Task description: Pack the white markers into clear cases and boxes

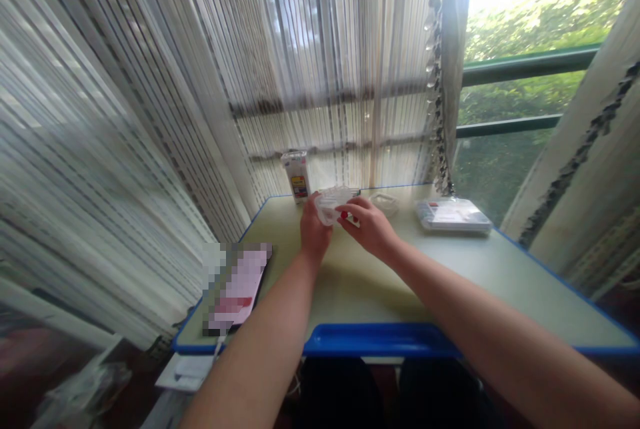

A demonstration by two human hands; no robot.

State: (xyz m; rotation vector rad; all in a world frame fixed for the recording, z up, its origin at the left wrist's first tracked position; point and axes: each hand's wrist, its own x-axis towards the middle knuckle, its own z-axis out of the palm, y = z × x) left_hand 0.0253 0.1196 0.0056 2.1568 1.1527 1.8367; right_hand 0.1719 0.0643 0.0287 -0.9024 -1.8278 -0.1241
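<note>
At the lower left of the frame I count one tablet [240,285] with a pink screen; it is blurred into squares, so I cannot read it. Near the centre stands one upright carton [297,175]; its label is yellow and red, but the letters are too small for me. My left hand [315,225], just beside it, grips one clear plastic container [329,202] at the middle of the frame, above the table [450,275]. At its near side, one small red piece [345,215] is pinched between thumb and forefinger of my right hand [373,225]. Behind this hand lies one clear dish [387,202]. At centre right rests one flat transparent case [453,215]; I can read no writing there.
</note>
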